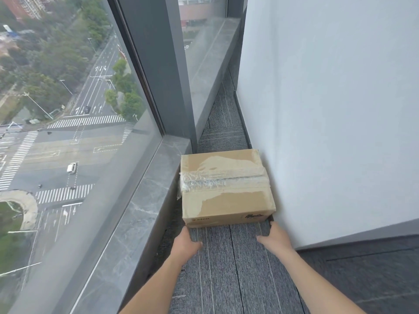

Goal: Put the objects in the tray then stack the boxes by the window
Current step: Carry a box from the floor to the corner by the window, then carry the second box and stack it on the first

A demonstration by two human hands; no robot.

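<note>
A taped cardboard box (226, 189) sits on the carpet (226, 268) between the window sill (145, 200) and the wall (328, 109). The left hand (184, 243) and right hand (275, 237), both loose and empty, reach toward twelve o'clock for its near bottom corners, about equally close.

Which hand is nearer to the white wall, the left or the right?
Right. The right hand is at the cardboard box's near right corner, beside the white wall. The left hand is at the near left corner, next to the window sill.
</note>
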